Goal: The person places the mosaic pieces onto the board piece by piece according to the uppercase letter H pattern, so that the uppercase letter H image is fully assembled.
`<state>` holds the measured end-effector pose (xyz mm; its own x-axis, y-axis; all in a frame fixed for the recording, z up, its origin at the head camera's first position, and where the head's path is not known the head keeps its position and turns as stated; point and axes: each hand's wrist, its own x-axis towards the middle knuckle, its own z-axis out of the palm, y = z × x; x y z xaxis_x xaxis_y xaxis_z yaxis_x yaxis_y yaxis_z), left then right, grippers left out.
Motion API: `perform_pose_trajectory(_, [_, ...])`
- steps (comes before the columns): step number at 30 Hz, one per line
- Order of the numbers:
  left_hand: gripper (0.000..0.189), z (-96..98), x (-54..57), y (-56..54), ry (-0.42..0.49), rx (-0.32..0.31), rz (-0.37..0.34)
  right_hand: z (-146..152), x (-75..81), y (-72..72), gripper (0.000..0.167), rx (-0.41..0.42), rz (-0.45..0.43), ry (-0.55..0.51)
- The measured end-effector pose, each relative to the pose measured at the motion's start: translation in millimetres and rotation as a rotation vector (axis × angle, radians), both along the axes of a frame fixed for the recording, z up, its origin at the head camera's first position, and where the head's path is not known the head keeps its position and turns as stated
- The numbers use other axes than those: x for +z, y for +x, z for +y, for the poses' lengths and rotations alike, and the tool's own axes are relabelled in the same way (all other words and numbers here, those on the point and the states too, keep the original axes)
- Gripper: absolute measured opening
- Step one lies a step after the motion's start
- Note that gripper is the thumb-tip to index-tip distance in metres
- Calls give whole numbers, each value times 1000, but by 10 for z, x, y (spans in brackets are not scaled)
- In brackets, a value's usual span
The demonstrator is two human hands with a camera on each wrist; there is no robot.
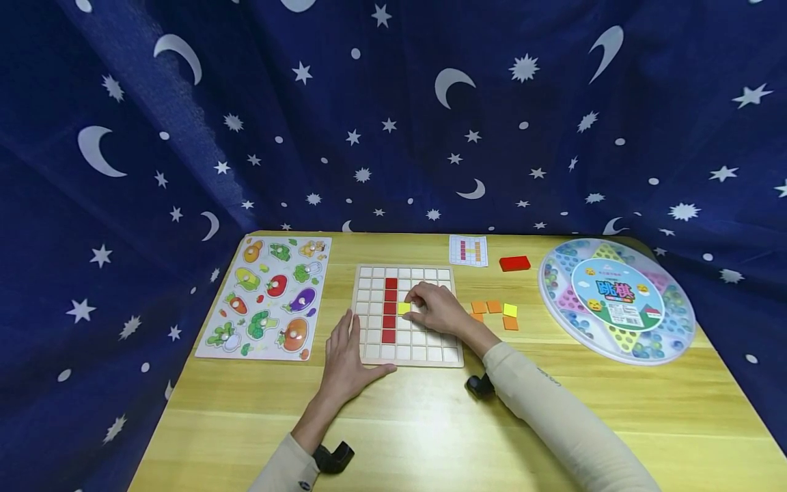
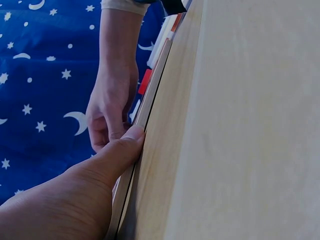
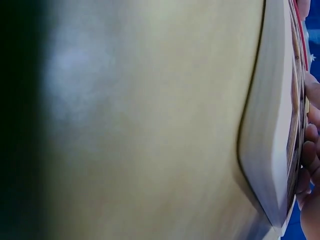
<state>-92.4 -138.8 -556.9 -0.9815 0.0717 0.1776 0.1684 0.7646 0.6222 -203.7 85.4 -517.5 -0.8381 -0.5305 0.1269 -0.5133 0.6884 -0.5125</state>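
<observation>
Wooden tabletop (image 1: 424, 430) fronts board (image 1: 419, 338) | left hand (image 1: 346, 365) at edge | right hand (image 1: 439, 309) pinches tile (image 1: 403, 308)

The right hand (image 1: 438, 310) pinches a yellow tile (image 1: 403, 308) beside red tiles (image 1: 390, 296) on the grid board (image 1: 426, 353) (left hand (image 1: 346, 365) touching it).

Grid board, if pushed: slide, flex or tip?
Board looks wooden and straight-edged, so probably stiff. Lying flat and wide, it should slide rather than tip. A hard shove might shift the red tiles on it.
</observation>
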Motion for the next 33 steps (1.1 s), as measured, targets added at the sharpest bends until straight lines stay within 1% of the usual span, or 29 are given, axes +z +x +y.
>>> perform_pose_trajectory(6, [127,6,-4,-2,-2,-9,-2,48,27,30,27,33,22,22])
perform_pose_trajectory(10, [127,11,-5,-6,-7,-8,1,126,75,64,23,59,43,-6])
perform_pose_trajectory(13, [127,10,-4,-4,-10,-2,1,218,106,95,22,53,63,-46])
perform_pose_trajectory(18, [127,5,-5,-1,-2,1,-6,477,105,165,22,-6,89,-96])
perform_pose_trajectory(22, [128,10,2,2,3,-5,0,783,115,260,22,-80,89,-129])
perform_pose_trajectory(29, [129,-5,1,4,-19,0,4,1291,77,409,27,-223,58,-107])
perform_pose_trajectory(33, [127,11,5,18,-17,-7,32,1526,24,461,26,-264,85,-115])
